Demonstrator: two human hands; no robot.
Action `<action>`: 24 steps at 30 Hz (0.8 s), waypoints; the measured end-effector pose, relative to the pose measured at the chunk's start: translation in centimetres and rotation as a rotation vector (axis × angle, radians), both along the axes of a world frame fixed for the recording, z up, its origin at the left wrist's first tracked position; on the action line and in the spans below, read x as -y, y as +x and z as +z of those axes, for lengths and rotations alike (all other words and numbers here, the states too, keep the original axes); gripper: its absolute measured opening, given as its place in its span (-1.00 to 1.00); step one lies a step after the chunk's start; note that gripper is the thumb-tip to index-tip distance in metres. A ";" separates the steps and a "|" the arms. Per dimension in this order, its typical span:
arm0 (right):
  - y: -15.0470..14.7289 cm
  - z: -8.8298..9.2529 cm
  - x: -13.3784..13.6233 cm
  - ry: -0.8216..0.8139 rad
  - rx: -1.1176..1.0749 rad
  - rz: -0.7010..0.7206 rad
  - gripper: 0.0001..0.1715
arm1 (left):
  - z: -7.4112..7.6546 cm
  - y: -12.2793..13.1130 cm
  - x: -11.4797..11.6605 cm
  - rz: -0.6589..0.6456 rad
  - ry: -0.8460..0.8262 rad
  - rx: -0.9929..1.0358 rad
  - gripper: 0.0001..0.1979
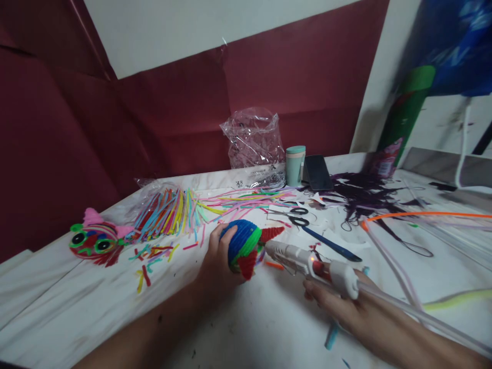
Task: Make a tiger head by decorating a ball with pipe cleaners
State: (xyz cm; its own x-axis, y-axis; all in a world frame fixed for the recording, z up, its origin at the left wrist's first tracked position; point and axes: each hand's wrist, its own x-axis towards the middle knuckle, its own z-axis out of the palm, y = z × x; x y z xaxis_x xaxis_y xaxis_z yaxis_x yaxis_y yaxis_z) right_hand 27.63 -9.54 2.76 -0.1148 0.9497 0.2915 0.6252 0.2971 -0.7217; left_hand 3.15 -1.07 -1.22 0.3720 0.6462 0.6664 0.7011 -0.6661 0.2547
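My left hand (217, 261) is wrapped round a ball of blue and green fuzzy wire (243, 242) with red pointed pieces on it, held just above the white table (269, 318). A white glue gun (311, 262) with a small orange light sits in my right hand (338, 302), its nozzle touching the ball's right side. A clear glue stick (407, 306) trails out of the gun's back toward the lower right.
A finished red and green fuzzy-wire face with pink ears (96, 240) lies at the left. Bundles of coloured fuzzy wires (172, 210) and cut bits spread behind. Scissors (295, 215), a teal cup (295, 165), a phone (317, 172), a plastic bag (253, 138) and dark scraps (357, 195) sit farther back.
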 end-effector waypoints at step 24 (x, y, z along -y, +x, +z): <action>0.1 -0.7 -0.2 0.006 -0.035 0.035 -0.69 | -0.2 0.1 0.3 0.029 0.045 -0.041 -0.11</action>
